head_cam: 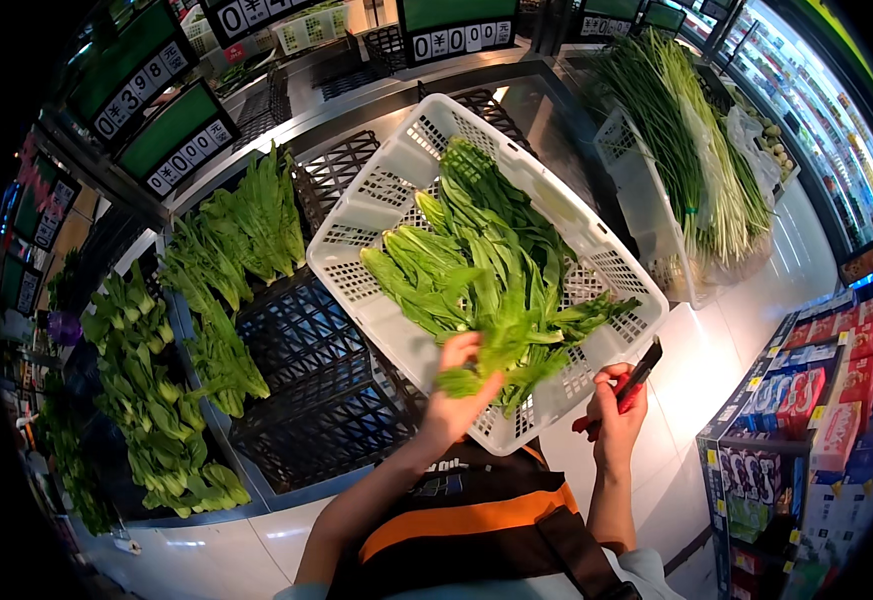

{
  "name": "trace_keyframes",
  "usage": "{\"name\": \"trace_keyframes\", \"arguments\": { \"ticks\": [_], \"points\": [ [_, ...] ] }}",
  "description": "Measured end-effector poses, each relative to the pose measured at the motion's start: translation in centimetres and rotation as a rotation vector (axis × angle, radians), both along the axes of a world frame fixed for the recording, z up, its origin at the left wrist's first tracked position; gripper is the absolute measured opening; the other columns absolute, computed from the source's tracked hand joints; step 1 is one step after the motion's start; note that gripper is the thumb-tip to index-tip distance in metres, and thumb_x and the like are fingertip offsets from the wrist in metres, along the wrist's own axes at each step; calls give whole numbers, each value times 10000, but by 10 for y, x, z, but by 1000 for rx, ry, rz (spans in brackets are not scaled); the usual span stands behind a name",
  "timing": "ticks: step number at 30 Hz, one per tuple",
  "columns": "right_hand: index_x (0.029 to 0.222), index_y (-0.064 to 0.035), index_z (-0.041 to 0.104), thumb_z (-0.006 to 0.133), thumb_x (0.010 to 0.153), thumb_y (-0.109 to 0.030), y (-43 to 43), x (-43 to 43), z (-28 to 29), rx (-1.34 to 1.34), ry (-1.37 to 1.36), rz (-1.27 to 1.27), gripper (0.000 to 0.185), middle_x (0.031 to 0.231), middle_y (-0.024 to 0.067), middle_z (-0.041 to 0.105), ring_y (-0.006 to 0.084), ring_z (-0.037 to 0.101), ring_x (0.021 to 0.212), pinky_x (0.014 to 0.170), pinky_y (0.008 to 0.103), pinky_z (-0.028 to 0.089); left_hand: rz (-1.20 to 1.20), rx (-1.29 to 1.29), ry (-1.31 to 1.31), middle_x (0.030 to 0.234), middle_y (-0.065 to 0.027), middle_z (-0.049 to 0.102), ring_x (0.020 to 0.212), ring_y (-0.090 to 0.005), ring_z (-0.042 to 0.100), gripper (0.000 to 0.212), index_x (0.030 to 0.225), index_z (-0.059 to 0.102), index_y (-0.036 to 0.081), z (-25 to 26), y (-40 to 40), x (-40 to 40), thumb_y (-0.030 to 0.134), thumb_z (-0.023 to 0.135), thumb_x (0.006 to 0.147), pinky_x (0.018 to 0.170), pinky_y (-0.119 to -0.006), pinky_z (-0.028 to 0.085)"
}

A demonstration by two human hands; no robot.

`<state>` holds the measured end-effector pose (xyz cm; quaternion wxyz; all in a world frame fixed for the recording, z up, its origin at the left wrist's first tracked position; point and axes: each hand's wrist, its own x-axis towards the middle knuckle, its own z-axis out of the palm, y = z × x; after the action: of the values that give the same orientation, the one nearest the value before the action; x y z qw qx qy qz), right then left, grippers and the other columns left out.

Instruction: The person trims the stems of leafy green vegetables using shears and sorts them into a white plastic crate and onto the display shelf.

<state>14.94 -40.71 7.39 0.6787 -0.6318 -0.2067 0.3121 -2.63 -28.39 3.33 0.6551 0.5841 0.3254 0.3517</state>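
A white perforated plastic basket (376,187) lies tilted before me, its near end close to my apron (474,517). Inside are several heads of long-leaf lettuce (436,270), with darker leafy greens (496,187) toward the far end. My left hand (462,397) is over the near part of the basket, its fingers closed around a bunch of leafy greens (511,345) that is blurred by motion. Just outside the basket's near right corner, my right hand (616,420) grips a red-handled cutting tool (631,386). Its dark blade points up and away; its exact kind is unclear.
Lettuce (234,240) and bok choy (151,405) line the display at left, beside black slatted crates (309,375). Another white basket (650,187) holds long green stalks (676,150) at right. A shelf of boxed goods (804,420) stands lower right. Price signs (462,34) hang above.
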Motion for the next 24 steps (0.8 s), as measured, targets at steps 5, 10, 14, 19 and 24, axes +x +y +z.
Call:
{"name": "trace_keyframes", "arguments": {
  "ticks": [5, 10, 14, 19, 24],
  "points": [
    [1056, -25, 498, 550, 897, -7, -12, 12, -11, -34, -13, -111, 168, 891, 29, 580, 30, 421, 476, 367, 191, 346, -301, 33, 294, 1419, -134, 356, 1326, -268, 357, 798, 1474, 246, 100, -21, -5, 9, 85, 693, 813, 1032, -423, 356],
    [1072, -36, 505, 550, 905, -18, -14, 5, -15, -104, 83, -157, 174, 882, 15, 578, 25, 427, 508, 418, 178, 333, -296, 13, 273, 1360, -129, 432, 1239, -271, 457, 595, 1404, 393, 89, -42, 6, -10, 111, 634, 861, 970, -389, 419],
    [1103, -33, 504, 565, 885, -9, -15, 7, -30, -145, 76, -132, 228, 893, 14, 579, 25, 414, 512, 432, 180, 329, -298, -18, 286, 1336, -140, 460, 1181, -273, 511, 495, 1362, 450, 58, -56, 3, -12, 116, 594, 892, 941, -384, 442],
    [1081, -44, 517, 587, 901, -50, -10, 7, -31, -133, 60, -130, 193, 841, -8, 570, 20, 436, 535, 448, 179, 338, -367, 109, 437, 1248, -193, 535, 1128, -318, 550, 453, 1300, 490, 11, -75, -1, 13, 145, 603, 883, 903, -386, 467],
    [1060, -46, 524, 596, 908, -70, -10, 6, -29, -155, 46, -135, 170, 792, -24, 558, 19, 446, 544, 458, 181, 347, -284, 349, 547, 1138, -219, 597, 1051, -348, 585, 448, 1226, 524, -4, -98, 1, 50, 201, 649, 847, 827, -422, 495]
  ]
}}
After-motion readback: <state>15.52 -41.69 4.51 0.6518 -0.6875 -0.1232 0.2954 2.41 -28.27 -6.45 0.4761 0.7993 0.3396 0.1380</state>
